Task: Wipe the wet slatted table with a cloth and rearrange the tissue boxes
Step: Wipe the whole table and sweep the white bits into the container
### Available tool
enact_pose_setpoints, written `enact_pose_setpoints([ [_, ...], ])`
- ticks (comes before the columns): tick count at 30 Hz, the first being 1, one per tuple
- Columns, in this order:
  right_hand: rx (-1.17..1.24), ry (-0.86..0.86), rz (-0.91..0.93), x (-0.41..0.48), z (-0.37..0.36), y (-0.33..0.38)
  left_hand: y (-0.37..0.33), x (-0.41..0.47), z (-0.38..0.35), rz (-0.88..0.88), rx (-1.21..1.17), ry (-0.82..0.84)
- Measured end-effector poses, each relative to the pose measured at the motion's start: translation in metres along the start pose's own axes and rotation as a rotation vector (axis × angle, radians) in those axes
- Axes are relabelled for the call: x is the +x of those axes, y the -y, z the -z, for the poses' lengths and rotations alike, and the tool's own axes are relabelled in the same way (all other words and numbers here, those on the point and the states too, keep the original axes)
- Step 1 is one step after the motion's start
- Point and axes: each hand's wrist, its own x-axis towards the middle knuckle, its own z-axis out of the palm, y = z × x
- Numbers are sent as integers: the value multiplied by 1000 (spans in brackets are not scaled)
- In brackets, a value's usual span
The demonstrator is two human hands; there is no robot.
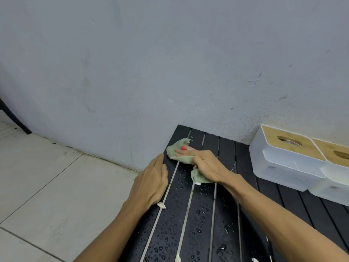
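Green cloth [179, 154] lies pressed under the right hand [205, 165] at the table [188, 214] corner; left hand [151, 184], open flat, braces the edge. Tissue boxes [287, 157] (seemingly dry) could catch pushed droplets.

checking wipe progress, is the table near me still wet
Wet: water beads cover the dark slatted table nearer than the green cloth.

I see the counter [200, 220] butted against the wall [170, 63]. Cloth [179, 154] lies on its far left corner, under my right hand [207, 165]. Left hand [151, 182] rests on the counter's left edge. Two tissue boxes [287, 157] stand side by side right of the cloth, by the wall.
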Motion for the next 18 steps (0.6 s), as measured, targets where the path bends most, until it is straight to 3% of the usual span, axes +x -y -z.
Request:
enact_pose_setpoints([
  [4,283,-300,-142,-25,12,11,0,-1,1,-2,-13,22],
  [6,265,-388,-131,-13,23,19,-1,-1,2,-3,-43,33],
  [8,147,-336,-137,12,26,16,-2,-1,4,3,-70,34],
  [12,-305,-23,-257,52,5,-8,-5,-3,6,31,-96,30],
  [15,-458,43,-128,42,-5,-7,-6,-3,6,44,-131,21],
  [18,-464,109,49,11,-7,3,-7,-5,9,47,-145,20],
])
